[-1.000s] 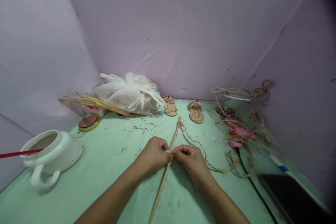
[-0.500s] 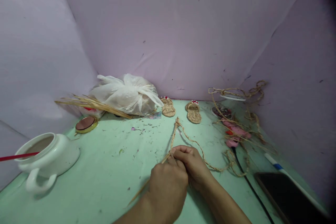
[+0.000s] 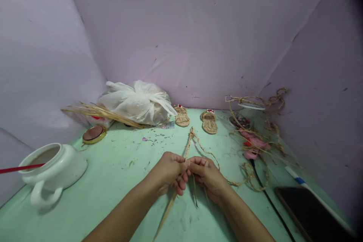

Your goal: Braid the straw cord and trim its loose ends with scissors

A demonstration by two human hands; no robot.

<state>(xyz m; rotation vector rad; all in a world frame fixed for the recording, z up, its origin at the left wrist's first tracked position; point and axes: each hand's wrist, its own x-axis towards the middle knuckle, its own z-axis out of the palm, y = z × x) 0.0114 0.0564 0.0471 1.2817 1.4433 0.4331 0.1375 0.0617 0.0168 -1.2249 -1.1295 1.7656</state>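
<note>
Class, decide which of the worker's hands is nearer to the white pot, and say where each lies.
Left. The left hand is right of the white pot; the right hand is farther right.

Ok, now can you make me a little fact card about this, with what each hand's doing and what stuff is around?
Left hand: pinching the lower end of a straw-coloured cord
Right hand: pinching at the same spot, fingertips close to the left's
Below the hands: a pale flat strip and thinner loose strands
At the back: two little woven sandals with red and white decorations; a knotted white plastic bag
Left side: a white pot with a red stick in it
Right side: a dark phone
Tabletop: pale green
</note>
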